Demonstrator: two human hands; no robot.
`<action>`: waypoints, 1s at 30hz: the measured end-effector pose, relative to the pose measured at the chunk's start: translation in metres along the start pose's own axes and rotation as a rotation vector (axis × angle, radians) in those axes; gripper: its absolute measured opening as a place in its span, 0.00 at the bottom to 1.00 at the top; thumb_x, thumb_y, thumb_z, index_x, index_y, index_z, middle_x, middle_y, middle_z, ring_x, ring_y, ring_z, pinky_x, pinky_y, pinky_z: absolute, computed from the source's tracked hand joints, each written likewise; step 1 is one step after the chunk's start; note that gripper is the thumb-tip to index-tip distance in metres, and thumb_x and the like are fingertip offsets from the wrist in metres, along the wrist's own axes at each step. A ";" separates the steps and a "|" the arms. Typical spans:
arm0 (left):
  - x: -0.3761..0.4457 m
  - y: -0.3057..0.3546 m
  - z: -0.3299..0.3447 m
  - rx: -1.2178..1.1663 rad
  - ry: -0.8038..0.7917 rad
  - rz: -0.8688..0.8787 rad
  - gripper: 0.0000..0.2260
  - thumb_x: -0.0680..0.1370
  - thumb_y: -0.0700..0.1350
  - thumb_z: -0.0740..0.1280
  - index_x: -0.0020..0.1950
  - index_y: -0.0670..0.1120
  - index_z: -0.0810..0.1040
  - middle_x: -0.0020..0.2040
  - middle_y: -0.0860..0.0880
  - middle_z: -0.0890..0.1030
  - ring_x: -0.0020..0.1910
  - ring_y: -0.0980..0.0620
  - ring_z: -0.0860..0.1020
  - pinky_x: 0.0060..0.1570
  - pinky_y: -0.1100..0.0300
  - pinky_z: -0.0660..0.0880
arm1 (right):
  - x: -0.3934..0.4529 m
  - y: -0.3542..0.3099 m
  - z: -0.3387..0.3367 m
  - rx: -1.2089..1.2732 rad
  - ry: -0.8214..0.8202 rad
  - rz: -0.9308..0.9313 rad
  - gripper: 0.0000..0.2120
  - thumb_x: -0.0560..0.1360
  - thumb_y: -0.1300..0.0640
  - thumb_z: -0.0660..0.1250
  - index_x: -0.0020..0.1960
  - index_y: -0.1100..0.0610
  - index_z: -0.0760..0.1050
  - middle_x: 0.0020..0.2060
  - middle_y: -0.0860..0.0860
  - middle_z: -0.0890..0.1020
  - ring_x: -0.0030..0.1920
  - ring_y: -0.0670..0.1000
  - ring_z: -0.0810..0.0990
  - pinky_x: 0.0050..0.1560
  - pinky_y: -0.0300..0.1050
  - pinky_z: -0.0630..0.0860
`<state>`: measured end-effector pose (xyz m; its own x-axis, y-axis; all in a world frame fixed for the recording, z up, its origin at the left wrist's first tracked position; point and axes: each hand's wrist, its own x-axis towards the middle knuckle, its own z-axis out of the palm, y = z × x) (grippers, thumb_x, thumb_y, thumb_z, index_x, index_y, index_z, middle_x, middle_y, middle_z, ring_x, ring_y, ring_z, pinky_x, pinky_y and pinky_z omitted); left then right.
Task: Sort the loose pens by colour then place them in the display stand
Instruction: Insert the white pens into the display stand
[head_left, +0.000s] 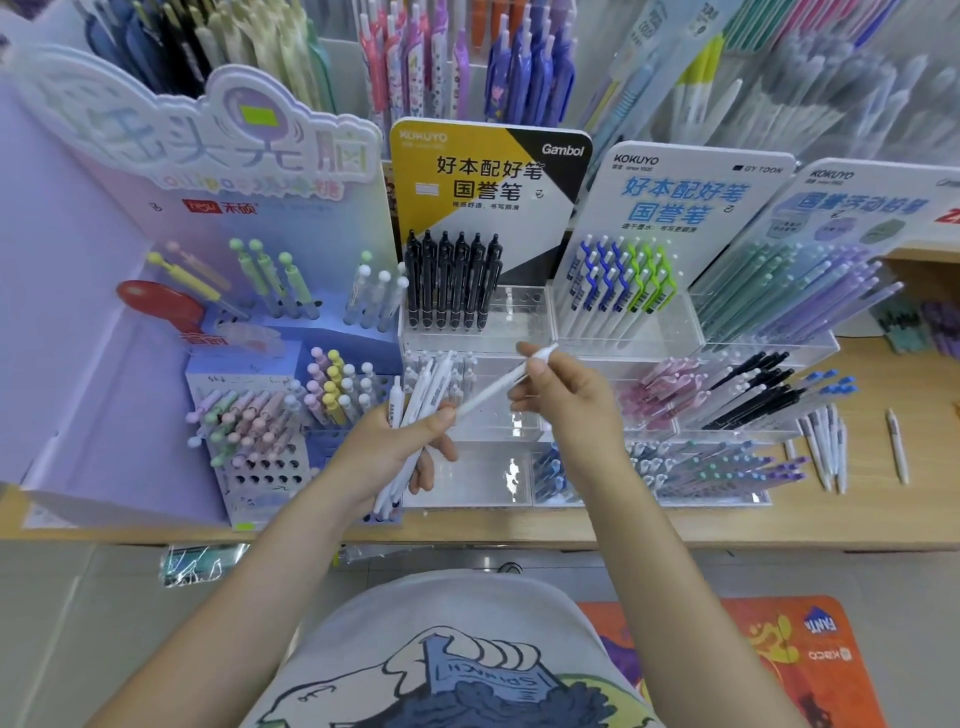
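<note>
- The left hand (402, 441) is gripping a bundle of white pens (415, 410), fingers curled round it, in front of the clear display stand (519, 332).
- The right hand (563, 387) is pinching a single white pen (501, 384) between thumb and fingers, its lower tip reaching toward the bundle.
- More loose white pens (826, 447) are lying on the wooden counter (883, 499), right of the stand.

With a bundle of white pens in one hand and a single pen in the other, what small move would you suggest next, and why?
Probably lay the single white pen, pinched in the right hand, into the bundle of white pens gripped by the left hand. Its lower end already touches the bundle and the colours match, so gathering them before stocking the clear display stand seems sensible.
</note>
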<state>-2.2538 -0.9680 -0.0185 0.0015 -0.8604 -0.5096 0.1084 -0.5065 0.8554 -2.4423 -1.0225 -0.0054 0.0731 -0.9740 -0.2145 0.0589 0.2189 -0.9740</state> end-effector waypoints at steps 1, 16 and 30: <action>-0.001 -0.001 -0.002 0.012 0.001 -0.007 0.09 0.80 0.47 0.68 0.57 0.46 0.80 0.36 0.44 0.82 0.23 0.50 0.72 0.23 0.61 0.69 | 0.001 -0.002 -0.003 0.015 0.051 -0.050 0.07 0.80 0.66 0.64 0.53 0.60 0.80 0.44 0.60 0.81 0.38 0.54 0.80 0.41 0.44 0.81; -0.007 0.002 -0.014 -0.218 -0.115 0.018 0.12 0.76 0.43 0.67 0.58 0.39 0.79 0.47 0.42 0.86 0.35 0.47 0.83 0.33 0.58 0.80 | 0.009 0.035 0.013 -0.683 -0.026 -0.594 0.10 0.77 0.63 0.68 0.58 0.61 0.80 0.43 0.53 0.82 0.43 0.50 0.79 0.44 0.49 0.77; -0.001 0.001 -0.015 -0.209 -0.078 0.009 0.11 0.82 0.41 0.63 0.61 0.37 0.78 0.51 0.41 0.86 0.38 0.44 0.84 0.35 0.57 0.80 | 0.014 0.047 0.023 -0.817 -0.109 -0.333 0.06 0.77 0.58 0.70 0.51 0.59 0.76 0.40 0.45 0.78 0.41 0.51 0.79 0.42 0.52 0.78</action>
<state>-2.2384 -0.9673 -0.0185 -0.0728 -0.8707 -0.4865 0.3127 -0.4831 0.8178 -2.4153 -1.0246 -0.0524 0.2758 -0.9595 0.0568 -0.6315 -0.2254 -0.7419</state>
